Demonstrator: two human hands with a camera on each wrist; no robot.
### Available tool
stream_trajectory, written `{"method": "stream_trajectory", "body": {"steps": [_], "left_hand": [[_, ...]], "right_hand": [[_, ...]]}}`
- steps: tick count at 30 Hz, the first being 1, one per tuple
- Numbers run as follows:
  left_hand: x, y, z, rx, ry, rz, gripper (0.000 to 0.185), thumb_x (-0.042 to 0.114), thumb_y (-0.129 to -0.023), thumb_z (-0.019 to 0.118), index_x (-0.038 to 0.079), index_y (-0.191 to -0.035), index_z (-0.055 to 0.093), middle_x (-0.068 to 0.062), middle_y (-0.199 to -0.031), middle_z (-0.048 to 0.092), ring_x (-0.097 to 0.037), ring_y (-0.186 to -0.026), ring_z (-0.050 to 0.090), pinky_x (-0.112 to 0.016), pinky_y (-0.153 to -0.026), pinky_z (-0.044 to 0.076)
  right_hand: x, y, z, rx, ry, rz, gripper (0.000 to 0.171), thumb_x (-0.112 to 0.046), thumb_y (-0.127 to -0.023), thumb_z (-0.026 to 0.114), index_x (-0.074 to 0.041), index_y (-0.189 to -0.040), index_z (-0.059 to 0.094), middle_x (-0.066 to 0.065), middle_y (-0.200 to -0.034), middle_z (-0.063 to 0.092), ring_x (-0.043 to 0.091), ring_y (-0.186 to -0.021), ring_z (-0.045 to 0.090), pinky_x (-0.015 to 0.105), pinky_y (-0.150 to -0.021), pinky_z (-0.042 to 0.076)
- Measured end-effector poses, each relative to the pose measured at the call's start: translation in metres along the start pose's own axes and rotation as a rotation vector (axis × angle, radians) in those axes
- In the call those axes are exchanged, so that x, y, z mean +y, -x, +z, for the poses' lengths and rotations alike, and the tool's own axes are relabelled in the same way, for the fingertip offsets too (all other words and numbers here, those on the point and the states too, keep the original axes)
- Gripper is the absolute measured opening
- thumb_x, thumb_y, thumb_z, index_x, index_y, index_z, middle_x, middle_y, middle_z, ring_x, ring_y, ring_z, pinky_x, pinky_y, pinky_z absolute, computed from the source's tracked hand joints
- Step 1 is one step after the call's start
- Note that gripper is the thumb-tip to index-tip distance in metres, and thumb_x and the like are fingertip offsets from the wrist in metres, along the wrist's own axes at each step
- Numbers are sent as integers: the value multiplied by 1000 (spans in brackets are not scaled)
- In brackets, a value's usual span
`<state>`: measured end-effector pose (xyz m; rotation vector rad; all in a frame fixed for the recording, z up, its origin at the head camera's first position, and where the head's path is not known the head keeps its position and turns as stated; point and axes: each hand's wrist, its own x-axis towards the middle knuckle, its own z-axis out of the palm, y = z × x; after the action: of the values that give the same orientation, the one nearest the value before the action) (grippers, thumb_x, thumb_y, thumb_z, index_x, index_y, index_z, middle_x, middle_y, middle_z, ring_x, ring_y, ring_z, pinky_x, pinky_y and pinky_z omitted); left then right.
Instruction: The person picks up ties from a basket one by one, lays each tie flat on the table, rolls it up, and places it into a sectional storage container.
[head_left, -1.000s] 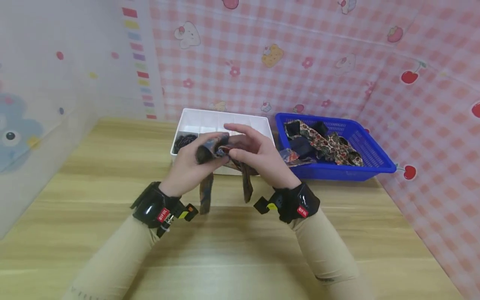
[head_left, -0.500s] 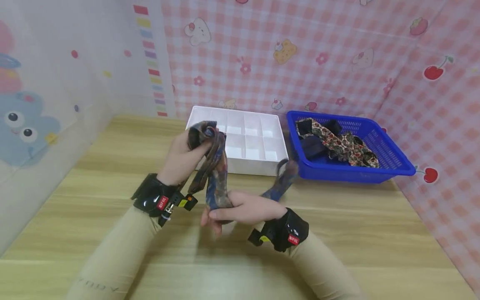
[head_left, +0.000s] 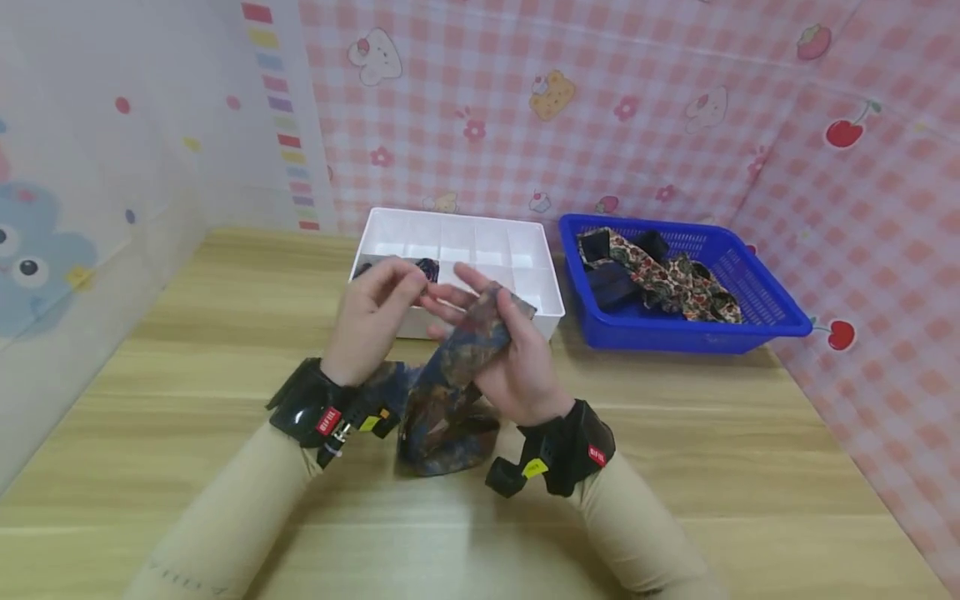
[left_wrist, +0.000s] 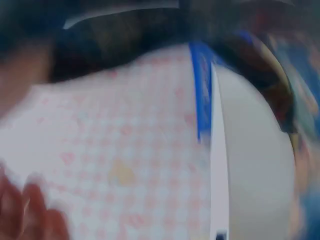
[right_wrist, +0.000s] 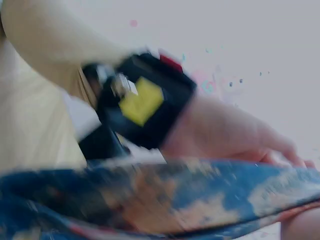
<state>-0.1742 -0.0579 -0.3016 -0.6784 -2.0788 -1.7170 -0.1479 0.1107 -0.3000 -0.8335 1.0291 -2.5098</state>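
A long blue-and-brown patterned cloth strip (head_left: 465,350) runs from my right hand (head_left: 517,367) down into a loop over the table, with another length passing below my left wrist. My right thumb holds the strip against the palm, and the other fingers stretch left. The right wrist view shows the strip (right_wrist: 200,197) close up, broad and folded lengthwise. My left hand (head_left: 371,321) has its thumb and fingers drawn together right at the right fingertips. I cannot tell whether it pinches anything. In the blurred left wrist view, fingertips (left_wrist: 35,210) show at the lower left.
Behind the hands stands a white divided box (head_left: 525,250), with dark rolled cloth (head_left: 428,268) in its left compartments. A blue basket (head_left: 697,333) on the right holds floral and black cloth pieces (head_left: 675,283). Patterned sheeting (head_left: 480,100) rises behind the wooden table (head_left: 187,350).
My right hand went from near the box down to the front, then back up, drawing the strip out of its bundle. The strip's bunched part has left the top of my left hand.
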Motion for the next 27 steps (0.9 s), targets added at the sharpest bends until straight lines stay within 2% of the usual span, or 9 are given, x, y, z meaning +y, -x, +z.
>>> {"method": "stream_trajectory", "body": {"steps": [2,5,9,12,14,17,20,24,27], "left_hand": [[5,6,9,-163,62,-58,37,33,-99,55,0,-114,57,-13,-103,62,-22,-90,60,-33,-80,50],[3,15,27,-412,130,-180,44,37,-99,54,3,-126,53,-10,-110,62,-21,-97,59,-38,-86,49],[-8,25,46,-663,337,-311,29,22,-101,51,-2,-116,57,-7,-89,64,-19,-83,61,-35,-79,50],[-16,31,48,-792,499,-404,36,27,-102,48,-7,-114,55,-5,-74,58,-16,-65,58,-32,-68,51],[-19,34,43,-831,542,-455,45,31,-102,48,-10,-122,50,-5,-74,55,-15,-60,57,-30,-64,52],[-24,41,31,-859,528,-501,50,33,-102,48,-11,-126,47,-6,-78,56,-14,-60,59,-27,-59,52],[-31,49,19,-902,486,-487,39,26,-102,48,-10,-116,50,-4,-77,56,-9,-56,55,-22,-52,47],[-39,59,6,-983,419,-430,24,12,-100,49,-8,-113,52,-4,-74,57,-6,-54,48,-19,-50,42],[-44,62,-7,-973,314,-450,29,6,-98,47,-8,-123,51,-15,-84,63,-10,-64,54,-22,-59,48]], "right_hand": [[-5,-2,-2,36,-6,-83,49,-30,-107,12,-11,-138,44,9,-128,57,23,-121,52,36,-100,42],[-12,-3,-3,66,-2,-176,48,-29,-107,13,-15,-133,51,8,-130,56,23,-126,49,37,-104,39],[-28,-2,-9,107,-9,-240,49,-27,-107,14,-14,-132,54,9,-130,57,26,-126,49,42,-104,39],[-45,-2,-17,136,-73,-276,48,-27,-107,16,-10,-131,54,11,-127,59,28,-121,52,42,-100,41],[-58,0,-23,154,-169,-300,45,-27,-107,20,-7,-131,52,13,-126,59,29,-118,54,43,-98,42],[-77,2,-35,171,-360,-338,43,-29,-106,27,-3,-131,50,17,-124,59,33,-115,55,45,-96,41],[-93,4,-46,197,-511,-374,43,-31,-105,30,0,-129,49,20,-122,59,35,-113,55,47,-94,42],[-107,7,-57,256,-576,-407,42,-29,-104,33,0,-129,50,20,-121,59,38,-111,57,49,-91,43],[-113,10,-63,292,-587,-423,44,-28,-102,36,-2,-135,48,20,-123,59,38,-109,57,51,-90,43]]}}
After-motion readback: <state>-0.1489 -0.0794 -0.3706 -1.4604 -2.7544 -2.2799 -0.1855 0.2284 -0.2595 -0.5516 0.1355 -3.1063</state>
